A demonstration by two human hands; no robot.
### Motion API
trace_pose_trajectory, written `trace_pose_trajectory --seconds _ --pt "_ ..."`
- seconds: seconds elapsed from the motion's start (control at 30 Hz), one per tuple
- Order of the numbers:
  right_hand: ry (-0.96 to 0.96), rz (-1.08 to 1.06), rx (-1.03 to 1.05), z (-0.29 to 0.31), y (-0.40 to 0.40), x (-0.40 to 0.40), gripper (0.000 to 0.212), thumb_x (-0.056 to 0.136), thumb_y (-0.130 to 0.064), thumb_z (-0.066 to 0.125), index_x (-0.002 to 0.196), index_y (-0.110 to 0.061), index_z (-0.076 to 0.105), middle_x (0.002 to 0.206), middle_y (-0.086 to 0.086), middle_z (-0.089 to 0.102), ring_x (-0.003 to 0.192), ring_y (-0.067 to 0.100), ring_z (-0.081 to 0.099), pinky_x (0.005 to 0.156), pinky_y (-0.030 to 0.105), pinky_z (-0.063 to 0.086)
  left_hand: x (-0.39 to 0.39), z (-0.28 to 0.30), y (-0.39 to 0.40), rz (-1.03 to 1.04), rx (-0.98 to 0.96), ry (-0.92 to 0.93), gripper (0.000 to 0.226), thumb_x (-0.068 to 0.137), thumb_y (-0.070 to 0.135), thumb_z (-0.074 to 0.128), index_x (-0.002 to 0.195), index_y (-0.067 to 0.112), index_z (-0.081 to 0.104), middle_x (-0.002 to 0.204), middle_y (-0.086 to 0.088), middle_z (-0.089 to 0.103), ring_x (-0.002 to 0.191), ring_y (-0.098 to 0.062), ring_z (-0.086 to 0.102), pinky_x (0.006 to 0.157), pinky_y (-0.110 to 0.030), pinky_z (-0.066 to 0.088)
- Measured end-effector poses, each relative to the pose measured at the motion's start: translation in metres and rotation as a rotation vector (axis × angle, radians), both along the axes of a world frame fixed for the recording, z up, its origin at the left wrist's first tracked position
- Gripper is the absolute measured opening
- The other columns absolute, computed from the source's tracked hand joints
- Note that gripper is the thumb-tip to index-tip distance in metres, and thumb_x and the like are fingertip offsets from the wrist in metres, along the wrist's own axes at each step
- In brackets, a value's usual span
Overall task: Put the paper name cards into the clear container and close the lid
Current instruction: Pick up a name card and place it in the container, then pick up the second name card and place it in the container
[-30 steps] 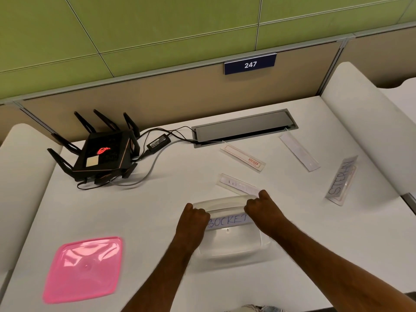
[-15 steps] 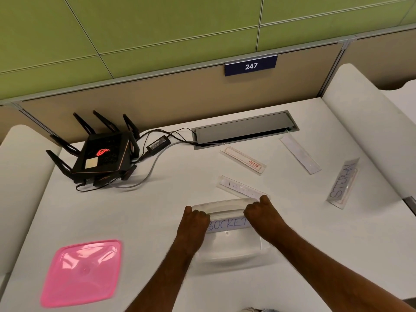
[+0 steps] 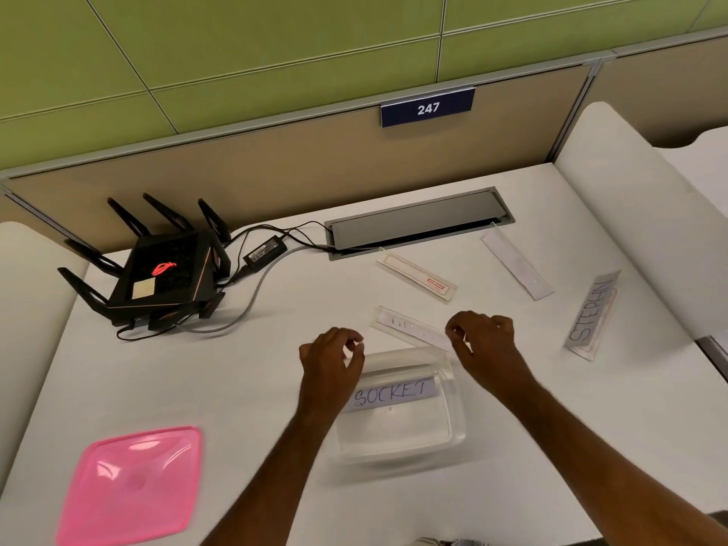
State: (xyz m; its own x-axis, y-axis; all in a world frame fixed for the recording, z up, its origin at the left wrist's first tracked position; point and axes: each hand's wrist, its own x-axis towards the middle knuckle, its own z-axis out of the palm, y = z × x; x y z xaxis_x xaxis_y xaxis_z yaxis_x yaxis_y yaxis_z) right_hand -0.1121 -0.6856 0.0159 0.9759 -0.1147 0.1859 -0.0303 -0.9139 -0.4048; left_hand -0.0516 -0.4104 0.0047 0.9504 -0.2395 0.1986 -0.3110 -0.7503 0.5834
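On the white tabletop sits the clear container, lid off, with the card marked SOCKET lying inside near its far wall. Both hands hover over the far rim, fingers loosely curled — the left hand has an empty grip, and so does the right hand. Another card lies just beyond the container, with three more farther right. The pink lid rests well apart at near left.

Five name cards: one in the container, four on the desk. One pink lid, lower left. One router, upper left. Two hands.
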Motion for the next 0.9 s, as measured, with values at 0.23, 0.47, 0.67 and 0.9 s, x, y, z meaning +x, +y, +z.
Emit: trace_pose_trajectory --seconds 0.23,0.47,0.67,0.9 --pt "0.311 -0.273 0.360 -0.035 -0.028 0.015 0.006 0.092 -0.032 0.068 0.095 -0.033 0.064 0.081 -0.013 0.066 0.078 0.004 0.063 0.094 0.041 0.041 0.044 0.010 -0.025 0.019 -0.114 0.275 0.021 0.091 0.026 0.067 0.111 0.030 0.062 0.114 0.019 0.062 0.103 -0.004 0.060 0.100 -0.034 0.032" --pt "0.494 -0.351 0.726 -0.066 -0.034 0.010 0.038 0.083 -0.037 0.082 0.112 -0.021 0.063 0.090 0.002 0.069 0.084 0.019 0.067 0.064 0.022 0.046 0.080 -0.003 -0.046 0.007 0.032 0.634 0.049 0.097 0.040 0.058 0.140 0.020 0.048 0.145 0.000 0.053 0.132 -0.027 0.048 0.110 -0.046 0.040" --pt "0.517 -0.344 0.753 -0.081 -0.032 0.005 0.030 0.082 -0.031 0.083 0.105 -0.023 0.065 0.084 0.002 0.071 0.087 0.021 0.069 0.070 0.026 0.049 0.092 -0.020 -0.053 -0.038 0.141 0.735 0.058 0.095 0.044 0.061 0.144 0.018 0.043 0.149 -0.004 0.050 0.133 -0.028 0.049 0.111 -0.046 0.040" --pt "0.488 -0.335 0.803 -0.082 -0.031 0.008 0.013 0.085 -0.021 0.079 0.085 -0.011 0.071 0.085 0.010 0.075 0.085 0.033 0.071 0.084 0.046 0.056 0.091 -0.029 -0.056 -0.039 0.093 0.721 0.057 0.092 0.038 0.067 0.141 0.016 0.048 0.140 -0.002 0.059 0.128 -0.024 0.055 0.110 -0.045 0.041"
